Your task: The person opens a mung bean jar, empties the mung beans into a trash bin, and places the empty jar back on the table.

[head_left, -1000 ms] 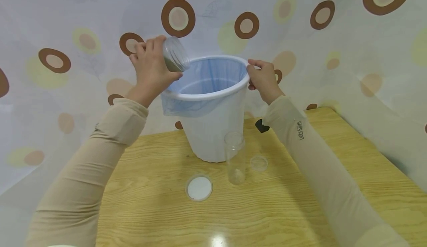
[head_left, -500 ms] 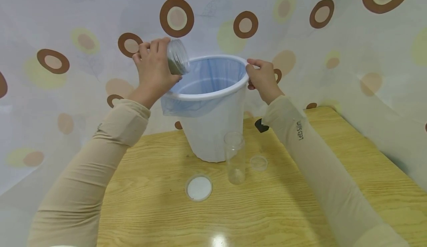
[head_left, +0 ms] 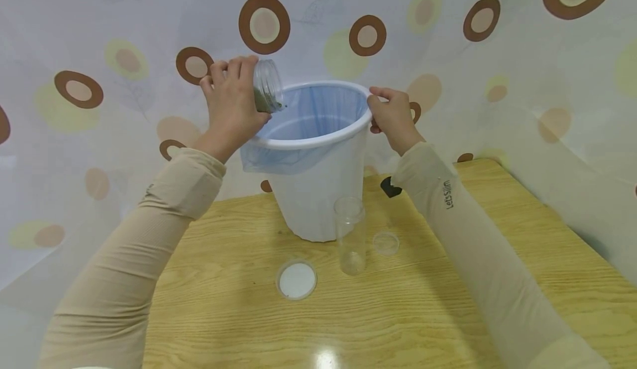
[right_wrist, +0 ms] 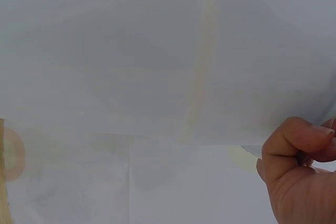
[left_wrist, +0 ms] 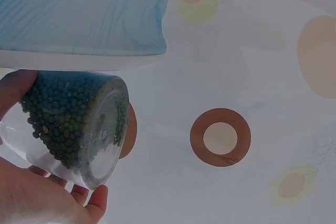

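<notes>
My left hand [head_left: 231, 100] holds a clear jar [head_left: 269, 84] tipped sideways, its mouth over the left rim of a white bin [head_left: 318, 197]. Small green beans, like mung beans [left_wrist: 65, 114], lie along the jar's lower side in the left wrist view. At the jar's mouth, a few dark specks show in the head view. A blue liner bag [head_left: 323, 109] lines the bin and folds over its rim. On the far right of that rim, my right hand [head_left: 395, 117] grips with thumb and curled fingers. The bin stands upright.
In front of the bin a tall clear jar [head_left: 351, 242] stands uncapped on the wooden table [head_left: 239, 313]. Beside it lie a clear round lid [head_left: 386, 243] and a lid with a white disc [head_left: 297, 280]. A black object [head_left: 390, 187] sits behind the right forearm. A patterned sheet hangs behind.
The left hand has shifted slightly right with the jar, which is tipped further, and specks now show at its mouth. The right hand and the bin have stayed in place.
</notes>
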The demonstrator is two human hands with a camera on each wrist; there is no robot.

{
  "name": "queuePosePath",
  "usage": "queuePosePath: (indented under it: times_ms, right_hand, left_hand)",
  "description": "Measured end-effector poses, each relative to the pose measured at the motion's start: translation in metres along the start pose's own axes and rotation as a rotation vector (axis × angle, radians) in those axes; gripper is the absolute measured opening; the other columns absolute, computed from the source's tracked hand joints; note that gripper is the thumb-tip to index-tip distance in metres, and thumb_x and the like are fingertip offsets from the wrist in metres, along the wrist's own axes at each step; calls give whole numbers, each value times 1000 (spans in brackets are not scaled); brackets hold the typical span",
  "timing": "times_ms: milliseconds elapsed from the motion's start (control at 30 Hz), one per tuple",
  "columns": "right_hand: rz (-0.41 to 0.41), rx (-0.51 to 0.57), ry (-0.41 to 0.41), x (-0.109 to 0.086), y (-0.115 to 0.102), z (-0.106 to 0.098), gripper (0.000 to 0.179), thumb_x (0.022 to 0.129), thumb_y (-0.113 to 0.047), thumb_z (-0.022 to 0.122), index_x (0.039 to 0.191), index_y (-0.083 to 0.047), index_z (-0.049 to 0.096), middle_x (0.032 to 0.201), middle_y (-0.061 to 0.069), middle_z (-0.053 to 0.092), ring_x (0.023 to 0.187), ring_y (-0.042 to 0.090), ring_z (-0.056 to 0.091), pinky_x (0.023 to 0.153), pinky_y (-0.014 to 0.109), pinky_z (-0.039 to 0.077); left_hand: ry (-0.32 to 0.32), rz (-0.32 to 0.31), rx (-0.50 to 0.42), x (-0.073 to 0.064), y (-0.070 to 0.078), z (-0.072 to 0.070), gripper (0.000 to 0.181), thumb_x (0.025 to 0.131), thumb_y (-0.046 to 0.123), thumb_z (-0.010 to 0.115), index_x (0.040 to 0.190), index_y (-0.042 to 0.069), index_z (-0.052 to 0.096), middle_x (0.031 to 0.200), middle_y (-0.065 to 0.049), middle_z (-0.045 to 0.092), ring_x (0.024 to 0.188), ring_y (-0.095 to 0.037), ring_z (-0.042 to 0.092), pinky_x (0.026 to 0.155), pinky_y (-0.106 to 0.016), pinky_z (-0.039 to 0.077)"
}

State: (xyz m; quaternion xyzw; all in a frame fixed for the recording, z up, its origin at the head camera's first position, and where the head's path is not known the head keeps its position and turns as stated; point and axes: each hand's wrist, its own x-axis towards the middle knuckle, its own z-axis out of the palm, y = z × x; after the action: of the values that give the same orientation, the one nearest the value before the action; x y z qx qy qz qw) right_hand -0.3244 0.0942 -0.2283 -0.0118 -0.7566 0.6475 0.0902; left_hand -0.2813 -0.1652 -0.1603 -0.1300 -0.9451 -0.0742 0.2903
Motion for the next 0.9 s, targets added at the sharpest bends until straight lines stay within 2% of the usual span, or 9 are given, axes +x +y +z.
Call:
queuePosePath:
  times_ms: [500,900]
  right_hand:
    - [11,-3,-4,1,1,0,46,97,-20,46,142,-9,48,84,6,56,56,8,49,54,17,49]
    - [-5,-1,-2,1,0,-1,46,97,-19,46,141,-8,48,81,6,56,54,7,48,53,17,48]
  left_hand:
    - [-27,-3,30,0,0,-1,87,75,20,81,146,11,31,144,-11,36,133,-34,21,105,-54,16]
    - [-7,17,45,0,0,-2,83,74,15,80,143,10,33,143,-12,37,133,-35,22,105,-54,16]
